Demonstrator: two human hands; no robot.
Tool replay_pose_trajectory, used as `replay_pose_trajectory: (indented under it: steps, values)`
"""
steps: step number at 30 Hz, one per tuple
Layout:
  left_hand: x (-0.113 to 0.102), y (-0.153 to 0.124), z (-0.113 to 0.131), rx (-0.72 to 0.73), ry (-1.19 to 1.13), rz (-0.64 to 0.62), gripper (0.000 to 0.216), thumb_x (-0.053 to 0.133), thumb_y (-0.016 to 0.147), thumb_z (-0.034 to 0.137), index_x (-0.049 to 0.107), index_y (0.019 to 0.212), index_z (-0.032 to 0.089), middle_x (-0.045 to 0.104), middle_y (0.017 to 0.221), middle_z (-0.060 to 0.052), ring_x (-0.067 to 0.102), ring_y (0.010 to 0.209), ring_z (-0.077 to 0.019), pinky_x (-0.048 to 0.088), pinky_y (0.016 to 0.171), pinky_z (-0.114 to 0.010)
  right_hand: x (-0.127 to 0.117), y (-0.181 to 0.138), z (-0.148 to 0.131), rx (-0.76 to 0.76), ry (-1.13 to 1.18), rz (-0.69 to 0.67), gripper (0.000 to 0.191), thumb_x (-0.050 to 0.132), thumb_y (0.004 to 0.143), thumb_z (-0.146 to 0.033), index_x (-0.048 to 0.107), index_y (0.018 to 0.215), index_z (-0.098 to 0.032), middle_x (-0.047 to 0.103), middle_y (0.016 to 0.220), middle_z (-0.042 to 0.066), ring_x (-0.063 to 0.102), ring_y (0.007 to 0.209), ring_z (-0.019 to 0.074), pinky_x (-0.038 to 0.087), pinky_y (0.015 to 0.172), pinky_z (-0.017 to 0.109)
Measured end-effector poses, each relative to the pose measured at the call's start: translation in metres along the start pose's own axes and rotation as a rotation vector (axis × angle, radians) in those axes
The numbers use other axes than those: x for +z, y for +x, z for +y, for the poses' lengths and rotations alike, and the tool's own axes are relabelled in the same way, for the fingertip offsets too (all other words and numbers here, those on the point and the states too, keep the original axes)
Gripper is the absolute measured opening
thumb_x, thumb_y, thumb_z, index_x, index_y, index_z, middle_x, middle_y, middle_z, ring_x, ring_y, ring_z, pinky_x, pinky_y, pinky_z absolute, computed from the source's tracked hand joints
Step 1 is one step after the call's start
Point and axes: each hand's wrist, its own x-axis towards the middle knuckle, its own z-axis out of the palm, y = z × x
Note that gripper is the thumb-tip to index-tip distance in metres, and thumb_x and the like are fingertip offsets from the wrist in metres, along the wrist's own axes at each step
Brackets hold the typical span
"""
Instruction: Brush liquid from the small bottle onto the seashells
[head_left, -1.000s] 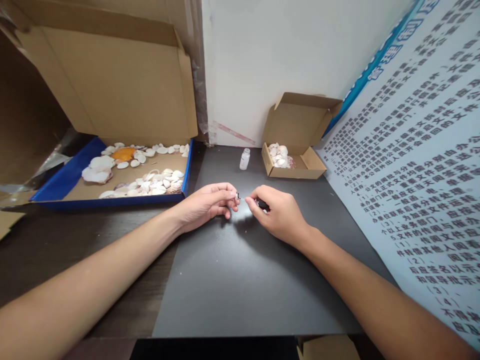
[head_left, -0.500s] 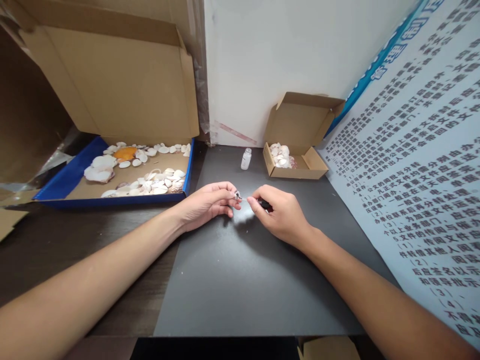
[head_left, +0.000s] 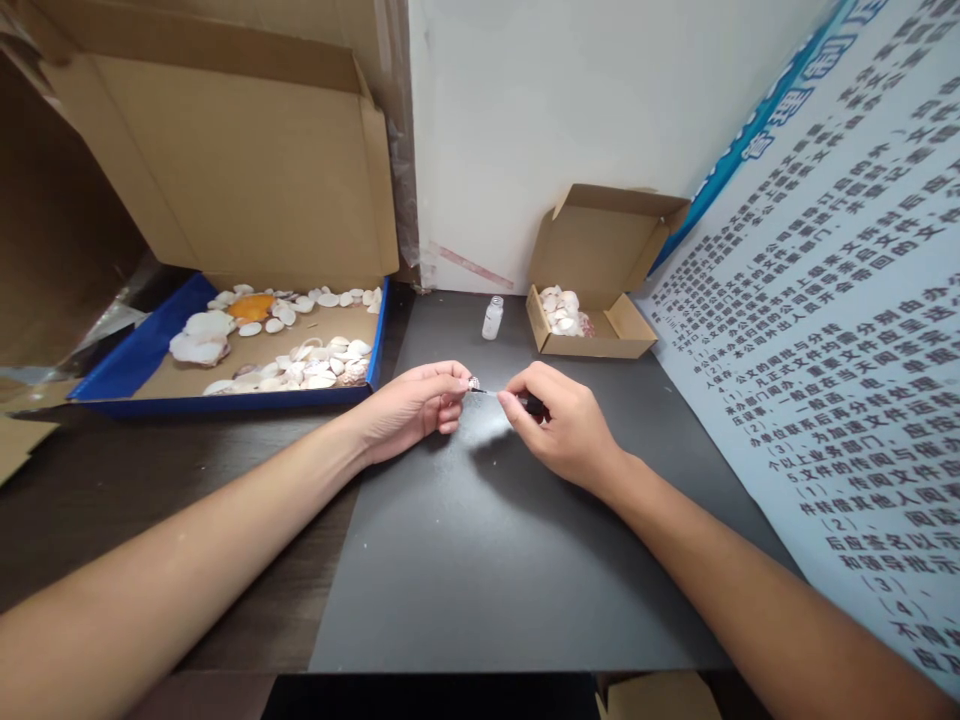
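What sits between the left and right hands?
In the head view, a thin dark-tipped tool from the right hand spans the gap toward the small piece in the left hand; contact is unclear.

Tiny dark-marked wht shell (head_left: 473, 383), prob., + blk-handled tool (head_left: 534, 405), near-horiz., tip right by it

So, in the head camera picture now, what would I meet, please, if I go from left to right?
Blue box, left hand, small object at its fingertips, small bottle, small cardboard box, poster with printed writing.
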Motion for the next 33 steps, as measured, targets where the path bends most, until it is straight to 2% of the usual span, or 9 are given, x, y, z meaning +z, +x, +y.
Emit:
replay_pose_trajectory:
  steps: [7, 15, 21, 26, 33]
  values:
    - [0.0018, -0.0004, 0.0002, -0.002, 0.008, -0.004, 0.011, 0.067, 0.083, 0.018, 0.059, 0.077, 0.014, 0.041, 0.062, 0.005, 0.038, 0.053, -0.0056, 0.034, 0.049, -0.017, -0.0001, 0.0011, 0.0007, 0.057, -0.02, 0.011, 0.015, 0.055, 0.092, -0.026, 0.058, 0.079, -0.019, 0.06, 0.075, 0.0, 0.05, 0.064, 0.0116, 0.038, 0.06, 0.025]
    - [0.0031, -0.0004, 0.0021, -0.024, 0.026, 0.005, 0.011, 0.069, 0.081, 0.021, 0.06, 0.078, 0.014, 0.042, 0.06, 0.005, 0.037, 0.052, -0.0059, 0.032, 0.049, -0.017, -0.0023, -0.0001, -0.0002, -0.013, 0.129, -0.046, 0.014, 0.054, 0.093, -0.026, 0.057, 0.081, -0.02, 0.06, 0.076, 0.001, 0.05, 0.063, 0.011, 0.039, 0.057, 0.024]
    - [0.0021, -0.0007, 0.0025, -0.031, 0.028, -0.001, 0.013, 0.07, 0.081, 0.022, 0.06, 0.078, 0.015, 0.035, 0.056, 0.007, 0.035, 0.051, -0.006, 0.031, 0.05, -0.017, -0.0001, -0.0002, 0.0014, -0.001, 0.127, -0.052, 0.011, 0.057, 0.091, -0.025, 0.057, 0.081, -0.02, 0.059, 0.077, 0.0, 0.049, 0.063, 0.0103, 0.039, 0.059, 0.024]
    - [0.0014, -0.0008, 0.0017, -0.038, 0.05, -0.027, 0.013, 0.07, 0.082, 0.023, 0.061, 0.081, 0.014, 0.042, 0.061, 0.005, 0.036, 0.052, -0.0049, 0.032, 0.051, -0.017, 0.0005, -0.0008, 0.0018, 0.014, 0.12, -0.05, 0.011, 0.057, 0.091, -0.025, 0.057, 0.081, -0.02, 0.059, 0.077, 0.0, 0.048, 0.062, 0.0102, 0.039, 0.059, 0.024]
    - [0.0015, -0.0001, 0.0021, -0.033, 0.044, -0.032, 0.015, 0.07, 0.083, 0.024, 0.061, 0.08, 0.013, 0.04, 0.059, 0.006, 0.036, 0.052, -0.0051, 0.031, 0.05, -0.017, -0.0003, 0.0018, 0.0034, 0.039, 0.029, -0.061, 0.01, 0.056, 0.089, -0.023, 0.056, 0.079, -0.02, 0.058, 0.076, 0.0, 0.05, 0.066, 0.0122, 0.038, 0.059, 0.024]
